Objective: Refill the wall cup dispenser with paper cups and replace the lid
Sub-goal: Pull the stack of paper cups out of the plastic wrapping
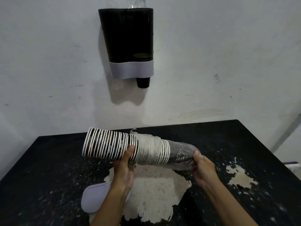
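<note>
A stack of black paper cups with white rims (107,145) lies sideways in the air above the table, its right half still inside a clear plastic sleeve (180,156). My left hand (124,167) grips the stack from below near its middle. My right hand (203,168) holds the sleeved closed end. The dark dispenser (127,35) with a grey lower band hangs on the wall above, its top open, one black cup (143,82) poking out of the bottom. The grey oval lid (93,199) lies on the table beside my left forearm.
The black table (48,168) has a worn top with large pale patches (154,193) where the coating has peeled. It stands against a white wall (211,54). Some clear plastic shows just above the dispenser (136,2).
</note>
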